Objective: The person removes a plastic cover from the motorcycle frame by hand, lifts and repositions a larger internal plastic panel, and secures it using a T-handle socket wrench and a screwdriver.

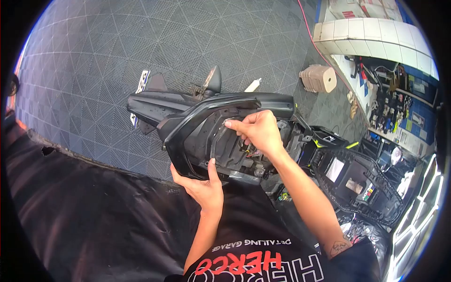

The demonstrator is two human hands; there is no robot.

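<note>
Black plastic makes up nearly all of the tail section point(202, 136), which sits across the person's front, between the two forearms and just beyond the lap. Along its left end bends a curved black rail point(170, 148), and the left hand point(199, 188) is clamped on the near side of that rail: the thumb lies against the inner edge while the fingers wrap under the outer one. Such a hold seems meant to keep the rail steady from below, leaving the upper side free to see and touch.

The right hand point(256, 131) reaches over the tail section's open middle, its thumb stretched out to the inner panel and its fingers curled in beneath. That posture looks like one for fine fingertip work rather than force. The curled fingers hide their own undersides, so I cannot tell whether the thumb and fingers meet or pinch something small. Below this hand, coloured wires point(253, 152) show inside the tail section, exposed, it seems, because no cover lies over them.

To the right of the tail section rests a black rimmed panel point(346, 175), perhaps a seat base, lying underside up, likely set there to leave the opening reachable. Beyond the tail section's right end stands a tan block point(318, 79), on the floor near the white-tiled counter point(376, 40).
</note>
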